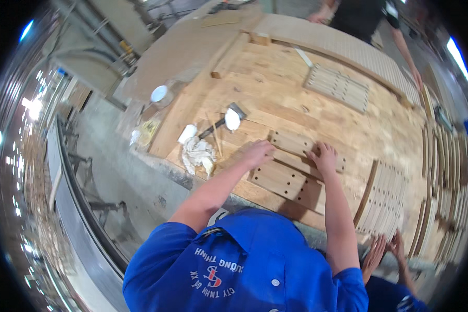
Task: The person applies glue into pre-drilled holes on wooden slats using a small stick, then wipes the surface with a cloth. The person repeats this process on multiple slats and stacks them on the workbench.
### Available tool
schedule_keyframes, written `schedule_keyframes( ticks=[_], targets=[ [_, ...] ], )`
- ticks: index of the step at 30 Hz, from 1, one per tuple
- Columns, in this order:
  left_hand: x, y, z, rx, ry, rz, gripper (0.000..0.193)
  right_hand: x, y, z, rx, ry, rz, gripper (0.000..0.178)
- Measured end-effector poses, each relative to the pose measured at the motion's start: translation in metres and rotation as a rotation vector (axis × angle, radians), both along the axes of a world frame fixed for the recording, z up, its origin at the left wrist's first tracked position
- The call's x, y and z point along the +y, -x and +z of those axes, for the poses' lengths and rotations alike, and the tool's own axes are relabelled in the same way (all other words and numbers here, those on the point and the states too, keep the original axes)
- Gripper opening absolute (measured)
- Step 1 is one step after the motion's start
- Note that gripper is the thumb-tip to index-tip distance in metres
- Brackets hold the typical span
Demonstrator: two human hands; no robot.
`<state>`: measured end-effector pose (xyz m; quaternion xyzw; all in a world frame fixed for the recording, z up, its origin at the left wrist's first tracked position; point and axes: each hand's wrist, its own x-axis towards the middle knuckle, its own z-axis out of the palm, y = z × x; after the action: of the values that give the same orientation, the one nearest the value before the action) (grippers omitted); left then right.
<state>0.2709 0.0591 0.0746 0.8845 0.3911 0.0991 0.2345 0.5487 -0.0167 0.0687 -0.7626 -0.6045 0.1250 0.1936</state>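
Observation:
My left hand (261, 153) has its fingers closed at the left end of a narrow wooden slat (295, 162). My right hand (325, 159) grips the same slat farther along, its fingers bent over the edge. Beyond it lies a pale wooden slat with drilled holes (291, 141). On the near side, more drilled slats (280, 180) lie side by side, partly shaded by my right arm. My fingertips are small in the picture, and the exact contact is partly hidden.
On the wooden workbench (265, 99) lie a black-handled hammer (218, 125), a thin stick (213, 134) and a crumpled white cloth (197, 154). More drilled slats (382, 200) sit at right, near a co-worker's hands (374, 256). Another person (359, 21) stands across the bench. Wooden pieces (444, 156) line the right edge.

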Motion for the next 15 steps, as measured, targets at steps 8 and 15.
schedule_keyframes(
  ticks=[8, 15],
  targets=[
    [-0.022, 0.012, -0.004, -0.112, -0.048, 0.036, 0.019, -0.004, 0.003, 0.003, 0.048, -0.013, -0.027, 0.048],
    [-0.026, 0.019, -0.015, -0.736, 0.361, 0.535, 0.047, -0.028, 0.006, 0.001, 0.096, -0.017, 0.078, 0.042]
  ],
)
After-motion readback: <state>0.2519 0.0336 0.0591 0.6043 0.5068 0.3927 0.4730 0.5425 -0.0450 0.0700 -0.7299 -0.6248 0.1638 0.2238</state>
